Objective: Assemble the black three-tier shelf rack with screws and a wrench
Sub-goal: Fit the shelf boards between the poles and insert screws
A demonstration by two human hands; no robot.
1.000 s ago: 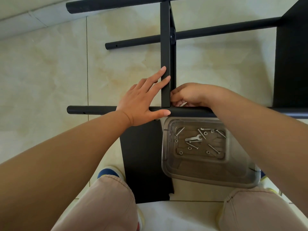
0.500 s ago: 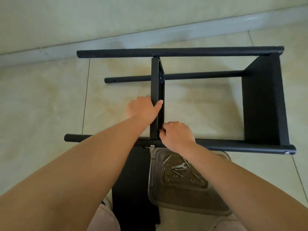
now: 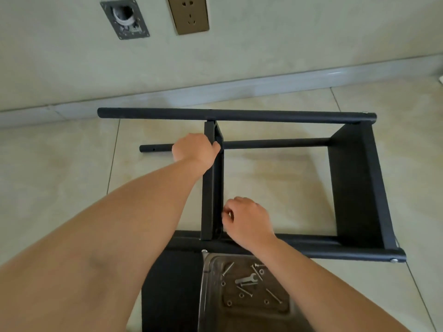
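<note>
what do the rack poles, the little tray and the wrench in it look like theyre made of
Rack poles: likely metal tube, matte black coat, evenly round. Tray: clear plastic, see-through with glossy rim glare. Wrench: bare silvery metal, bright sheen, like the screws beside it.

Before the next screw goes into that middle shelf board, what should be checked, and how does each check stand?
1. Middle shelf board steadied: ok, the left hand grips its far part.
2. Right hand at the near joint: ok, fingers curled beside the board's near end.
3. Screw in those fingers: cannot tell.
4. Wrench within reach: ok, lying in the clear tray.
5. Spare screws: ok, several in the tray.
6. End shelf board fixed between the poles: ok.
</note>
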